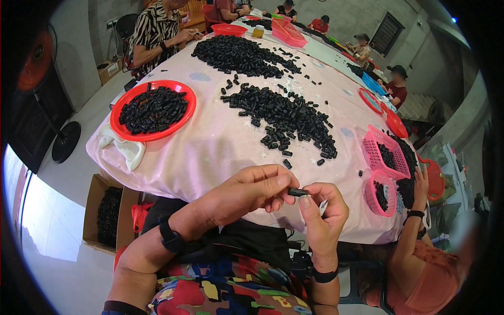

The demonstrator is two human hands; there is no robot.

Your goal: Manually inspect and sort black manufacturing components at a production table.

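Observation:
In front of my chest, both hands meet over a small black cylindrical part [298, 192]. My left hand [257, 188] pinches its left end between thumb and fingers. My right hand [325, 210] has thumb and forefinger closed at the other end. A thin whitish sliver [323, 207] shows between the right fingers; what it is I cannot make out. Beyond my hands a heap of similar black parts [283, 115] lies on the pink tablecloth [210, 157]. To the left, a red round tray [191, 107] holds more black pieces.
Farther back is a larger black heap [236, 55]. Pink baskets [391, 170] stand at the right, beside a co-worker's arm [417, 197]. A cardboard box [94, 210] of black pieces sits on the floor at left, near a standing fan [65, 142]. Other people sit around the table.

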